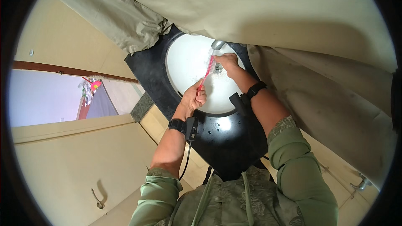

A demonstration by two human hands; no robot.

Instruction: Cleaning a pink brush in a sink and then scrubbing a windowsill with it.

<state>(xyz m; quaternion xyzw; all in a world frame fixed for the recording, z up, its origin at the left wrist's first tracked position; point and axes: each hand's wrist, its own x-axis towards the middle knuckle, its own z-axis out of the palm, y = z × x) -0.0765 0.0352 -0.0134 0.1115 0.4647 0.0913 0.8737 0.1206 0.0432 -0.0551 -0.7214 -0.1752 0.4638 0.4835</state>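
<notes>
Below me is a round white washbasin (185,66) set in a glossy black countertop (216,131). My left hand (194,95) is closed around the handle of a pink brush (209,66) with pale bristles. The brush is held over the basin, its head pointing up towards the tap. My right hand (227,61) is at the brush head, beside its upper end, with the fingertips close to the bristles; whether they grip it is hard to tell. Under the brush head and right hand lies the drain (218,68). A metal tap (218,44) stands at the basin's far edge, with water apparently running from it.
Beige cloth (282,12) hangs over the far side of the counter, and a darker length drapes at right. A cream door (78,163) with a metal handle is at lower left. Water drops dot the counter's near part. A metal wall tap (361,183) is at lower right.
</notes>
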